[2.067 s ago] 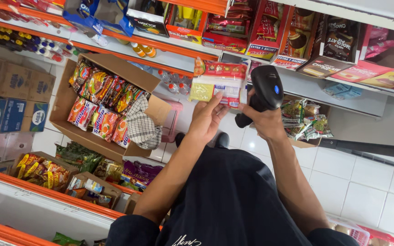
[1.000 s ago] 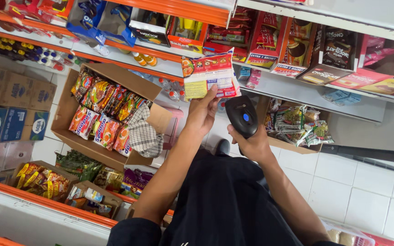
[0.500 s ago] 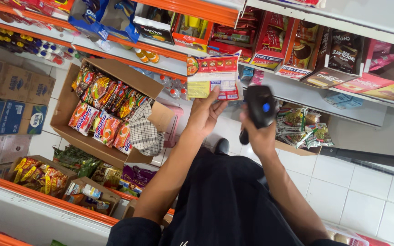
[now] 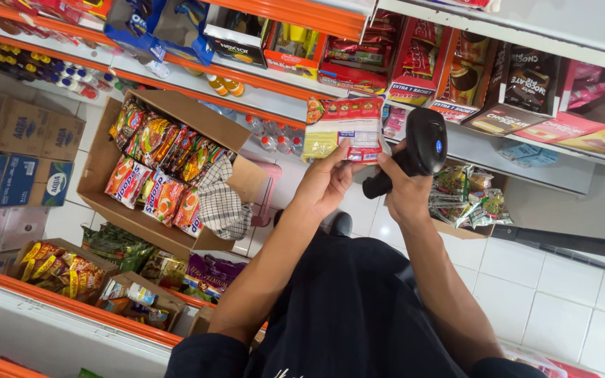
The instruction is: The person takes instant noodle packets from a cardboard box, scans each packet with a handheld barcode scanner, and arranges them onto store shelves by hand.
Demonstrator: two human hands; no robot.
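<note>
My left hand (image 4: pixel 327 183) holds up a red and white snack packet (image 4: pixel 344 127), its printed back facing me, in front of the shelf edge. My right hand (image 4: pixel 404 192) grips a black handheld barcode scanner (image 4: pixel 425 143) by its handle. The scanner's head sits just to the right of the packet, almost touching its edge. Both forearms reach up from my dark shirt at the bottom of the view.
An open cardboard box (image 4: pixel 99 157) of colourful snack packets with a checked cloth (image 4: pixel 220 203) stands at the left. Orange-edged shelves (image 4: pixel 260 80) carry boxed goods and bottles. Stacked cartons (image 4: pixel 8 161) sit at the far left, a box of sachets (image 4: pixel 467 199) at the right, white floor tiles (image 4: pixel 554 280) below.
The scanner dipped below the packet, then rose again and now sits beside its right edge. The packet stayed raised in my left hand, shifting slightly right.
</note>
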